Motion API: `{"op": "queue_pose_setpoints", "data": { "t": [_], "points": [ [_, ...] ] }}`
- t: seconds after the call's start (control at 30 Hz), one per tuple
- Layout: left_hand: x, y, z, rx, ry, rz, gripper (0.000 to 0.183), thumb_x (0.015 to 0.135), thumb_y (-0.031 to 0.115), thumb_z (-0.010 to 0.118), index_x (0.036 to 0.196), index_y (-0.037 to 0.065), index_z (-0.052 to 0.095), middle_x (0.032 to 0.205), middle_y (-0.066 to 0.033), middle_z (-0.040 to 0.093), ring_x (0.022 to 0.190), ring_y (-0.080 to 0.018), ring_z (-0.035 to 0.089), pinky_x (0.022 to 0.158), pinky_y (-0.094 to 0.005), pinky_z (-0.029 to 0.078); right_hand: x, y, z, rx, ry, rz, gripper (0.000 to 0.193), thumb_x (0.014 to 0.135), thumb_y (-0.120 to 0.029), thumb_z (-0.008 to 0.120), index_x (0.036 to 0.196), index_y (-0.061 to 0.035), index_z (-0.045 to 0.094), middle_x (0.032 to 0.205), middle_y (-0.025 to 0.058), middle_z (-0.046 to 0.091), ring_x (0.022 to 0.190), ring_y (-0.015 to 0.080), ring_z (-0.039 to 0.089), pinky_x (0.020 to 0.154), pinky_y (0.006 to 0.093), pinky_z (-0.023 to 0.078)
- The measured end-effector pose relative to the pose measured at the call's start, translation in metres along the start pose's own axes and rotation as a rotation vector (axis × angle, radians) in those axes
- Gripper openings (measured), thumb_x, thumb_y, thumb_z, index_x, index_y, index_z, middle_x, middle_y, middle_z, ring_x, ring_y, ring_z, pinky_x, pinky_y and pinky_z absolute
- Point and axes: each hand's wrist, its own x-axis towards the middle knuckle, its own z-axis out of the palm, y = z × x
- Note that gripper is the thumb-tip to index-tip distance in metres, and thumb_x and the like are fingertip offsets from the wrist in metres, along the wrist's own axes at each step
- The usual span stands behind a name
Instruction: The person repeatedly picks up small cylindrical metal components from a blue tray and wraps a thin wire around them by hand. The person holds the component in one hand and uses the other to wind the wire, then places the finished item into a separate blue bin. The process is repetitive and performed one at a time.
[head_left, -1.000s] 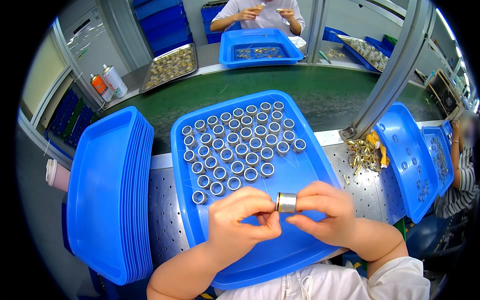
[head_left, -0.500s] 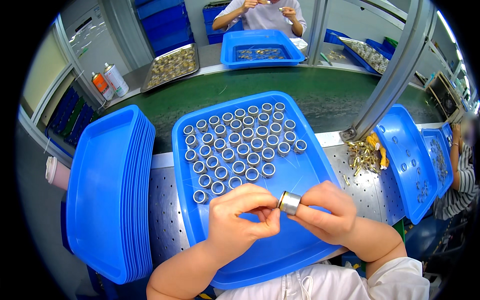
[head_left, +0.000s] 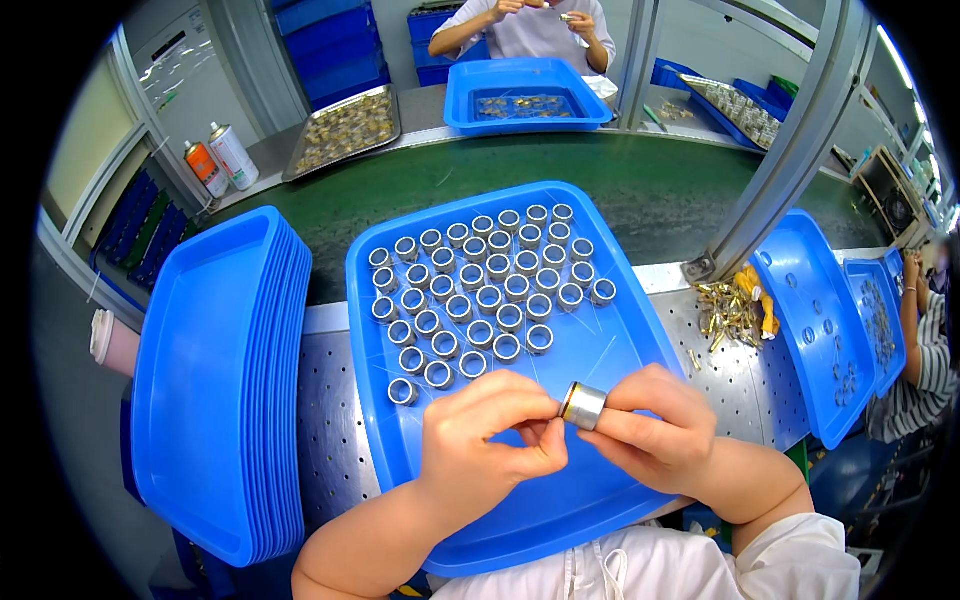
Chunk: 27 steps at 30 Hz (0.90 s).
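Over the near part of a blue tray (head_left: 625,335), my right hand (head_left: 660,425) grips a short silver metal sleeve (head_left: 584,407) lying on its side. A dark and yellowish band shows round the sleeve's left end. My left hand (head_left: 490,430) is closed, thumb and forefinger pinched at that left end; whatever lies between these fingertips is hidden or too small to make out. Beyond my hands, many similar metal sleeves (head_left: 489,298) stand upright in rows in the tray, mostly over its far and left part. Thin clear strands lie among them.
Stacked blue trays (head_left: 205,390) stand at left. Right of my tray lie brass-coloured pieces (head_left: 722,315) with a yellow cloth (head_left: 765,300), below a metal post (head_left: 785,150). Across the green belt (head_left: 420,170) a person handles small parts behind a blue bin (head_left: 520,70). Another person sits far right.
Hardly anything differs. The sleeve and both hands have shifted very slightly to the right, and the sleeve is turned a little. The grips look the same.
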Motion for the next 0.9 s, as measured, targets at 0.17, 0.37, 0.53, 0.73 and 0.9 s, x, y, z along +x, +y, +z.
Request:
{"op": "queue_pose_setpoints", "data": {
  "t": [0.17, 0.37, 0.53, 0.73, 0.9],
  "points": [
    [0.001, 0.004, -0.001, -0.127, 0.004, -0.108, 0.015, 0.064, -0.009, 0.069, 0.076, -0.002, 0.064, 0.075, -0.0074, 0.062, 0.06, -0.0099, 0.061, 0.055, -0.02, 0.053, 0.002, 0.004, -0.006, -0.056, -0.069, -0.105, 0.029, 0.063, -0.004, 0.077, 0.089, -0.0022, 0.064, 0.082, 0.008, 0.06, 0.064, 0.0197, 0.056, 0.052, 0.0284, 0.042],
    [-0.001, 0.003, -0.003, 0.041, 0.0, 0.019, 0.018, 0.057, -0.008, 0.068, 0.072, 0.0, 0.064, 0.072, -0.0081, 0.062, 0.059, -0.0118, 0.061, 0.052, -0.0209, 0.05, 0.001, 0.0, -0.002, 0.101, -0.053, 0.084, 0.025, 0.064, -0.004, 0.077, 0.086, -0.0031, 0.064, 0.081, 0.0072, 0.059, 0.063, 0.0197, 0.057, 0.051, 0.0295, 0.043],
    [-0.002, 0.004, 0.0, 0.119, 0.038, 0.093, 0.018, 0.054, -0.006, 0.069, 0.07, 0.001, 0.062, 0.071, -0.0079, 0.062, 0.057, -0.0127, 0.061, 0.051, -0.0211, 0.048, -0.002, -0.005, 0.001, 0.148, -0.014, 0.164, 0.021, 0.064, -0.001, 0.077, 0.082, -0.0032, 0.065, 0.078, 0.007, 0.059, 0.062, 0.0209, 0.057, 0.05, 0.0292, 0.045],
    [-0.001, 0.003, 0.001, 0.091, 0.063, 0.061, 0.018, 0.059, -0.007, 0.071, 0.075, 0.0, 0.065, 0.073, -0.0075, 0.063, 0.056, -0.011, 0.061, 0.05, -0.0214, 0.05, 0.002, 0.0, -0.006, 0.002, -0.018, -0.058, 0.026, 0.066, -0.004, 0.075, 0.09, -0.0012, 0.064, 0.083, 0.008, 0.06, 0.066, 0.0221, 0.057, 0.057, 0.0307, 0.046],
    [-0.001, 0.007, 0.0, 0.001, 0.027, -0.058, 0.017, 0.06, -0.008, 0.07, 0.075, -0.002, 0.066, 0.075, -0.0083, 0.063, 0.059, -0.0115, 0.062, 0.055, -0.0215, 0.054, 0.002, 0.002, -0.01, -0.034, -0.058, -0.114, 0.025, 0.07, -0.006, 0.07, 0.092, 0.0008, 0.062, 0.09, 0.009, 0.058, 0.075, 0.0222, 0.057, 0.062, 0.0309, 0.046]
  ]
}}
